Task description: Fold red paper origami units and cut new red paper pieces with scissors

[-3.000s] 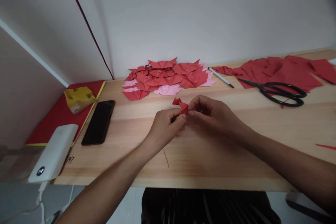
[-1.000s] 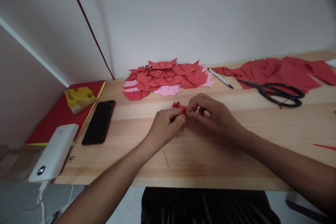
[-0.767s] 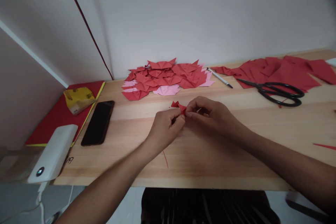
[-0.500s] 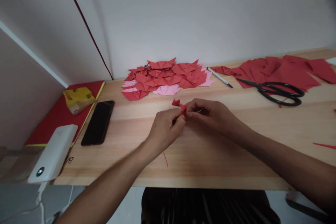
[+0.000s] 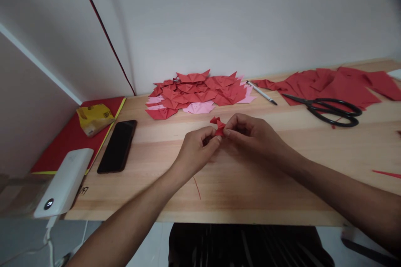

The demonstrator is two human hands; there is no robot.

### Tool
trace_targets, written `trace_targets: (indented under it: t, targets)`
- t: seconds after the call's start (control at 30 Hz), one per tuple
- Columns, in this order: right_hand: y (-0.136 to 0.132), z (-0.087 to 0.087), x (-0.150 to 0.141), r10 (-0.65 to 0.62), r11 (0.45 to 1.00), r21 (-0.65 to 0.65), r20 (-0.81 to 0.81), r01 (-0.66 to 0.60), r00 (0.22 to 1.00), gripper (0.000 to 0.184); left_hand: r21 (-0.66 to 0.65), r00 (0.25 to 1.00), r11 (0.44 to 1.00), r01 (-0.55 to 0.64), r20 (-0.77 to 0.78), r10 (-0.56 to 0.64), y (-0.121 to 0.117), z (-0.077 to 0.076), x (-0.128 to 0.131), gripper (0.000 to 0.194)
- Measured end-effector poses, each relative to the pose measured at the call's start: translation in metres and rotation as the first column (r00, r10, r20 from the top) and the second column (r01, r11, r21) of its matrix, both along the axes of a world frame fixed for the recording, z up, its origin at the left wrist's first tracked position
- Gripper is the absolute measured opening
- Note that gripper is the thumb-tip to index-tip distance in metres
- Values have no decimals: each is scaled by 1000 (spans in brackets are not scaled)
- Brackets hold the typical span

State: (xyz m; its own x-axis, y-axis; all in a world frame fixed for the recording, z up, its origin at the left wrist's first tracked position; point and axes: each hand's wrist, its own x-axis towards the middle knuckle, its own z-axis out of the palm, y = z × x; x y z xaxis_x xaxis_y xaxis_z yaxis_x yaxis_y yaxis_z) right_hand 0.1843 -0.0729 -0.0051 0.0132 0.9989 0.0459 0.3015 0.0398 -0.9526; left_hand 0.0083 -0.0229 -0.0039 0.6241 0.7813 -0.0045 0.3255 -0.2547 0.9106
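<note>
A small piece of folded red paper is pinched between both hands above the middle of the wooden table. My left hand grips its lower left side with thumb and forefinger. From the right, my right hand pinches the other side with thumb and fingertips. Two pointed red tips stick up from the folds; the lower part of the paper is hidden by the fingers. Behind the hands lies a heap of folded red and pink paper pieces, against the wall.
Black-handled scissors lie by a pile of red paper at the right. A pen rests between the piles. To the left are a phone, a white power bank and a yellow packet on a red folder.
The folded paper has turned slightly, and more of its red face shows between the fingers. My right hand has risen a little; both hands keep their pinch.
</note>
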Motion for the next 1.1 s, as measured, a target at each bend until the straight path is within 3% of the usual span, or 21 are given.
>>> trace_targets:
  t: [0.37,0.7,0.9,1.0,1.1]
  targets:
    - [-3,0,-5,124,990,-33,-247,-136,961,17,-268,985,963,10,168,36,1,5,1,23]
    - [-2,3,-6,147,982,-61,-333,-177,931,10,-353,977,936,6,200,70,2,6,0,20]
    - [-4,1,-9,143,982,-48,-424,-180,894,7,-459,960,888,40,264,94,3,1,1,17]
    - [-5,0,-10,142,982,-48,-440,-181,887,6,-465,958,884,49,271,90,3,2,1,17]
    - [-5,-1,-9,112,987,-64,-410,-151,905,7,-384,968,923,18,236,79,2,6,0,19]
